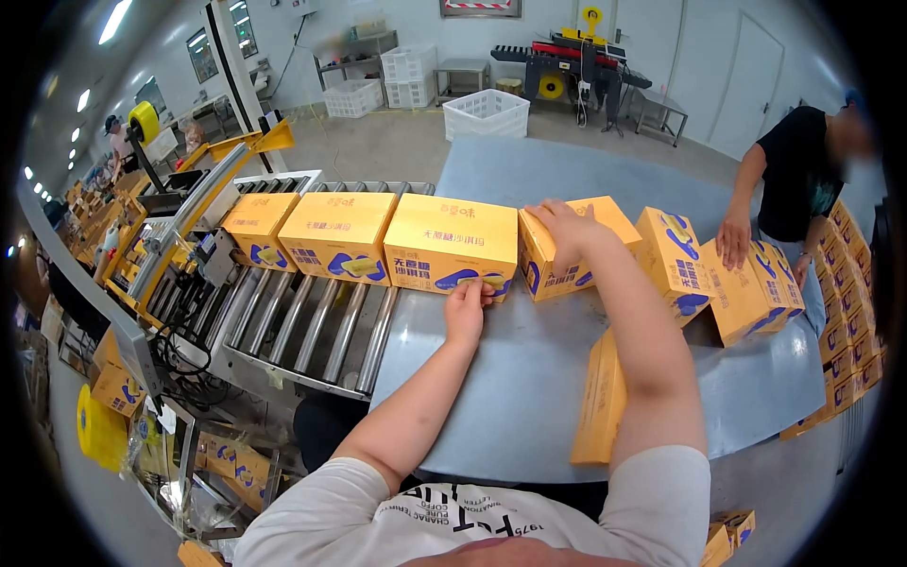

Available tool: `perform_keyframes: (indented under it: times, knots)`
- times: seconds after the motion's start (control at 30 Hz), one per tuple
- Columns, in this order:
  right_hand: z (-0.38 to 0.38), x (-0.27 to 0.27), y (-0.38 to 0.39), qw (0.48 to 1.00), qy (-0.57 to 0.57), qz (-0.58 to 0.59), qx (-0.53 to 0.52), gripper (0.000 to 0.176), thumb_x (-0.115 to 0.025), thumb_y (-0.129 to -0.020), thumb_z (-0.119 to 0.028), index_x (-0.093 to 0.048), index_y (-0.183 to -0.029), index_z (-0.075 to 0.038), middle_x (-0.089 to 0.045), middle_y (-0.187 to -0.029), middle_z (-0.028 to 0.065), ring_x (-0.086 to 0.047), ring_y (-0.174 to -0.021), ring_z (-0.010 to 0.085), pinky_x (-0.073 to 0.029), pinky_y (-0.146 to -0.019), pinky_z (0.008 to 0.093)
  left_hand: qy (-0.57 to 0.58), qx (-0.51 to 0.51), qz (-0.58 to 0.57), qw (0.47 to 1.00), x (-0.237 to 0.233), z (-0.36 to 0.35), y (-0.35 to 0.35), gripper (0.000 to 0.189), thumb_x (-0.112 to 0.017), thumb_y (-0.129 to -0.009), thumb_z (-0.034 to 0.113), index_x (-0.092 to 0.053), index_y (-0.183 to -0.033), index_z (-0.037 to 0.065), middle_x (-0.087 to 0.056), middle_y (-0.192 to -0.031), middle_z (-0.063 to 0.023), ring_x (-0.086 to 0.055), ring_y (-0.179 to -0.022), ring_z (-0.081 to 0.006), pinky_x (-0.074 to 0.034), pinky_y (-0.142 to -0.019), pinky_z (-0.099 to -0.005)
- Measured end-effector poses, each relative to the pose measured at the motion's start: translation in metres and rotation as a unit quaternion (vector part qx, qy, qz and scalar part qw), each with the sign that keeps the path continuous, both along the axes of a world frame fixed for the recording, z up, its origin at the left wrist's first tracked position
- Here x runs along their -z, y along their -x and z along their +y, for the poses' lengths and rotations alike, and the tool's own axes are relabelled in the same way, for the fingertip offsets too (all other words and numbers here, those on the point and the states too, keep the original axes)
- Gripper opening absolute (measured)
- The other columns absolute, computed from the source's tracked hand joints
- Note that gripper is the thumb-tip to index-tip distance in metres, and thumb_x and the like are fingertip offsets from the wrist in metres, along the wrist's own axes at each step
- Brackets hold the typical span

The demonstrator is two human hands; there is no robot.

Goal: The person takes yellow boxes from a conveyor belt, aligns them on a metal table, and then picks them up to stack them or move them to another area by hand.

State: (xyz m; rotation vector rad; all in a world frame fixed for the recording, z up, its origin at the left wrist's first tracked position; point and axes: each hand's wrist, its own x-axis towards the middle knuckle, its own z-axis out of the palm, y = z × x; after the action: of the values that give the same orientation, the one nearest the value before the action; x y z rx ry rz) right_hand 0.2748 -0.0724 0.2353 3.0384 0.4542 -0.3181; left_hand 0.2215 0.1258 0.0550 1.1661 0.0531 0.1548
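Note:
A yellow printed carton lies half on the roller conveyor and half on the metal table. At its lower front edge, near the right corner, is my left hand, fingers curled together against the face; whether anything is pinched in them is hidden. My right hand lies over the left end of the neighbouring yellow carton, fingers bent down around its top edge. That carton sits slightly turned, with a narrow gap to the first one. Two more cartons, a middle one and a farther one, line the conveyor to the left.
The roller conveyor leads left into a taping machine. On the metal table stand a tilted carton and a narrow one. At right a co-worker's hand touches other cartons. A white crate stands behind.

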Motion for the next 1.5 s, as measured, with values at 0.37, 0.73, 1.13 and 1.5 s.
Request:
perform_keyframes:
  times: [0.37,0.73,1.13,1.5]
  knots:
    - [0.02,0.006,0.004,0.934,-0.02,-0.302,0.19,0.124,-0.087,-0.053,-0.04,-0.02,-0.157,-0.025,-0.049,-0.133,0.0194,-0.048,-0.126,0.0365,-0.04,-0.103,0.0508,-0.046,-0.005,-0.017,0.999,0.032,-0.009,-0.018,0.026,-0.054,-0.097,0.022,-0.066,-0.086,0.002,-0.068,-0.08,-0.0065,-0.064,-0.074,-0.0145,-0.052,-0.069,-0.0296]
    - [-0.058,0.021,-0.043,0.948,-0.073,-0.073,0.301,0.092,-0.082,-0.064,-0.019,-0.041,-0.146,-0.006,-0.055,-0.14,0.0176,-0.057,-0.125,0.0284,-0.05,-0.101,0.0406,-0.051,0.008,0.003,0.999,-0.001,0.0,0.0,0.034,-0.054,-0.1,0.028,-0.065,-0.084,0.0,-0.068,-0.082,-0.0059,-0.063,-0.071,-0.0135,-0.052,-0.067,-0.029]
    - [-0.152,0.072,-0.082,0.911,0.075,-0.192,0.357,0.064,-0.08,-0.076,-0.022,-0.055,-0.133,-0.005,-0.058,-0.134,0.0195,-0.058,-0.122,0.0354,-0.048,-0.102,0.0453,-0.019,-0.013,-0.028,0.999,0.017,-0.014,-0.009,0.033,-0.056,-0.096,0.029,-0.066,-0.084,0.001,-0.068,-0.078,-0.0058,-0.061,-0.066,-0.014,-0.05,-0.063,-0.0291]
    - [-0.066,0.079,-0.068,0.98,-0.071,-0.092,0.16,0.074,-0.086,-0.067,-0.034,-0.061,-0.128,0.001,-0.061,-0.129,0.0243,-0.058,-0.122,0.0372,-0.047,-0.102,0.0427,-0.144,-0.009,0.0,0.99,-0.003,-0.002,0.008,0.037,-0.055,-0.098,0.032,-0.064,-0.077,0.002,-0.063,-0.066,-0.0051,-0.06,-0.061,-0.0151,-0.047,-0.06,-0.0313]
